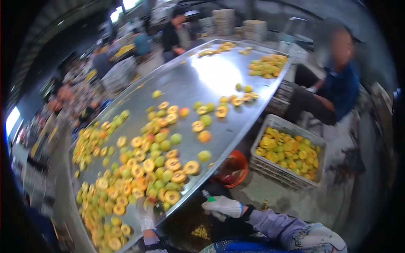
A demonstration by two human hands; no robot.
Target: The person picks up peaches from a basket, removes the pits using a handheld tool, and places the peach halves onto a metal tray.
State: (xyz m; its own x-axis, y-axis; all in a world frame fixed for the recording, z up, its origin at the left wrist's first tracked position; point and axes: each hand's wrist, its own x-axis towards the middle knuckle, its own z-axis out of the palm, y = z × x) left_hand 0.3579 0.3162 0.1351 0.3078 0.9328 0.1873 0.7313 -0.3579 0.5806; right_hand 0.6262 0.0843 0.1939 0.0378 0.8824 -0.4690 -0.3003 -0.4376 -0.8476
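Observation:
My left hand [146,216], in a white knit glove, reaches over the table's near edge to the halved peaches [172,196]. Its fingers are apart at the nearest fruit. My right hand [224,206], gloved too, is closed around a green-handled tool [206,195] with a short metal tip, held off the table's edge above my lap. Cut faces on many peach halves show brown pit hollows; others lie skin side up, green to orange. They spread over the near part of the metal table [223,143].
A red bucket [242,162] stands below the table edge. Right of it is a plastic crate [287,181] of yellow fruit pieces. One person [337,84] sits at the right side, another [177,36] at the far side. Small yellow bits [200,232] lie below my hands.

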